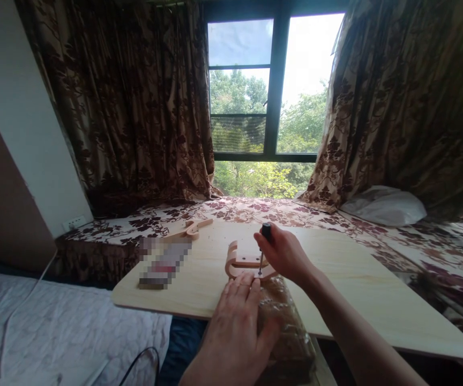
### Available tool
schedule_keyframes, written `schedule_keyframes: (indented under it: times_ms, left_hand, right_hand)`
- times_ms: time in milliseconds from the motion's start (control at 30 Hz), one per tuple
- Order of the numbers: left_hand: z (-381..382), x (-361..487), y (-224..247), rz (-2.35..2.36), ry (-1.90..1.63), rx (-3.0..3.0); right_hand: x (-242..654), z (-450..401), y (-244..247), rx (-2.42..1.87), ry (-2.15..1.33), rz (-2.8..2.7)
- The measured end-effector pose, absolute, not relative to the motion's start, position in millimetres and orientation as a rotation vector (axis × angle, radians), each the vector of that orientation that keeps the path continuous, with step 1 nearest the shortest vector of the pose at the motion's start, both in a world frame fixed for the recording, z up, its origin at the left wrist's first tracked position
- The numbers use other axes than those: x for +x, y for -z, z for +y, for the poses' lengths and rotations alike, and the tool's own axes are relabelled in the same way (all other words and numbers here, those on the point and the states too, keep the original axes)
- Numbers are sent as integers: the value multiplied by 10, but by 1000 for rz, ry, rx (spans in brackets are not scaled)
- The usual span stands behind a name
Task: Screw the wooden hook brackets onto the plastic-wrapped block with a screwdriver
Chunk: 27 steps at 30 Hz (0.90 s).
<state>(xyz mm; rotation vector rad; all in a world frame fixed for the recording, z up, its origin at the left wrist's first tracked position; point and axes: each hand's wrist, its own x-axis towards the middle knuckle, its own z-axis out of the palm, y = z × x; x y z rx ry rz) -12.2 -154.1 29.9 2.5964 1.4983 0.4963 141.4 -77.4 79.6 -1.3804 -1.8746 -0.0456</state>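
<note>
My right hand (285, 252) is wrapped round the black handle of a screwdriver (266, 231). The thin shaft points straight down, its tip at the near strip of a curved light-wood piece (230, 261). Two dark holes or screws show on the flat part of that piece. My left hand (235, 316) lies flat with fingers stretched forward, the fingertips against the near edge of the wood. Under and beside this hand is a bulky brown package (285, 321) wrapped in shiny clear film or tape, partly hidden by my palm.
The pale wooden tabletop (336, 262) carries a blurred-out box (165, 265) and more curved wood pieces (193, 229) at the left. Behind it is a floral-covered ledge (247, 209) below a window, with a white plastic bag (386, 206) at right. A quilted bed (74, 327) lies left.
</note>
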Motion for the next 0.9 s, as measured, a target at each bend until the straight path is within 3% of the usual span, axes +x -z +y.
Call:
schedule_keyframes:
  times_ms: [333, 667, 900]
  left_hand:
    - [-1455, -37, -292, 1549, -511, 2624]
    - [-1299, -109, -85, 1460, -846, 2947]
    - [-981, -284, -25, 1250, -856, 3026]
  right_hand:
    - [1422, -735, -843, -1353, 16, -1887]
    - [1553, -644, -956, -1218, -203, -2049]
    - [1636, -645, -957, -1031, -392, -2131]
